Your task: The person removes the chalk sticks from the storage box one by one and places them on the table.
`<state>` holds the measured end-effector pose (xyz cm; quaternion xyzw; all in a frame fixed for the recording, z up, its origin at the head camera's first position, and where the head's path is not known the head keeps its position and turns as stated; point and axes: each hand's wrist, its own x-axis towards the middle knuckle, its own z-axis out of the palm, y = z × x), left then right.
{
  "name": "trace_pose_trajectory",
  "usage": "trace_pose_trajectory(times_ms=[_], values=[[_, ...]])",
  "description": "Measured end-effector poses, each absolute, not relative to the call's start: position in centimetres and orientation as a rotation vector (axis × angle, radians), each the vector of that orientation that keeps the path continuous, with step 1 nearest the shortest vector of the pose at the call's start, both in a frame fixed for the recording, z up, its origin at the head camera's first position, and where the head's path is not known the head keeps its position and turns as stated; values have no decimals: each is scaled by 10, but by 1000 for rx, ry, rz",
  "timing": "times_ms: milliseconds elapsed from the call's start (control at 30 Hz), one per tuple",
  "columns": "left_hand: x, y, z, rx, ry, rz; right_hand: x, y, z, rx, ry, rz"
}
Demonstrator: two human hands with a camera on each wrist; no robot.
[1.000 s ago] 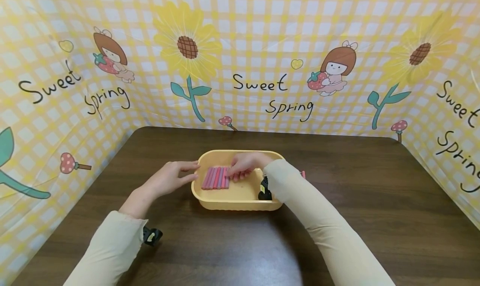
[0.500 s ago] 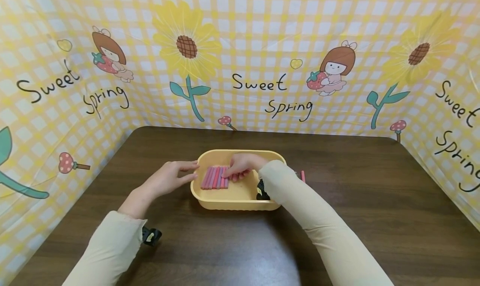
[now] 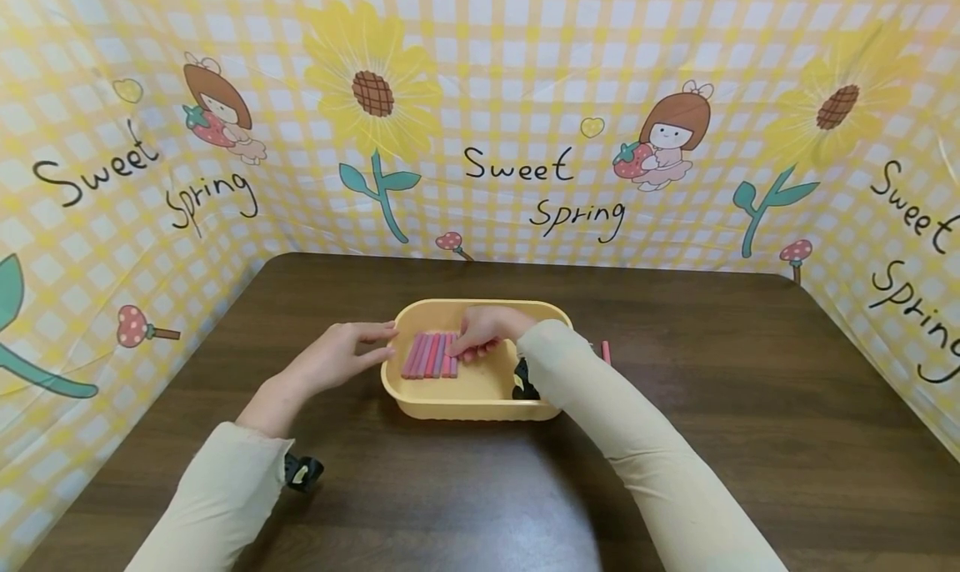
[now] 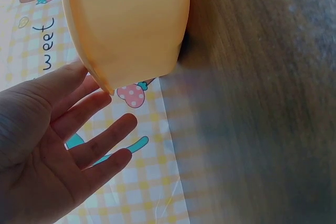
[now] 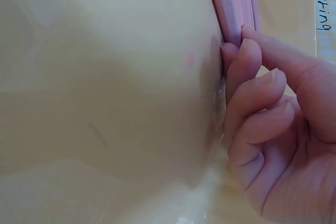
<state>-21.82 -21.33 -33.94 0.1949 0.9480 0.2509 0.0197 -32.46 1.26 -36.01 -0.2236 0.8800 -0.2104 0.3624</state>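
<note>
A pale yellow oval basin (image 3: pixel 480 410) stands on the dark wooden table. Inside it, at the left, several slim pink and purple sticks (image 3: pixel 427 357) lie side by side in a row. My right hand (image 3: pixel 483 332) reaches into the basin, its thumb and index finger pinching the purple stick (image 5: pixel 227 11) at the row's right end. The other fingers curl beside it against the basin floor. At the basin's left end, my left hand (image 3: pixel 341 357) touches the rim with thumb and fingertips. The lower fingers spread loosely outside the basin wall (image 4: pixel 128 24) in the left wrist view.
Just right of the basin, a pink stick (image 3: pixel 606 353) lies on the table (image 3: pixel 465 505), partly behind the right sleeve (image 3: pixel 600 405). A yellow checked cloth (image 3: pixel 517 80) with printed flowers hangs around the back and sides. Black wrist cameras (image 3: pixel 303 473) sit at both cuffs.
My right hand has shifted slightly left along the row, and its sleeve uncovers more of the pink stick outside the basin. My left hand stays at the rim.
</note>
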Motion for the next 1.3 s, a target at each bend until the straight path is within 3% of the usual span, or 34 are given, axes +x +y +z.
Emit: trace_pose_trajectory(times_ms=[1300], values=[[-217, -213, -340, 617, 2946, 760, -323, 33, -334, -584, 2150, -723]])
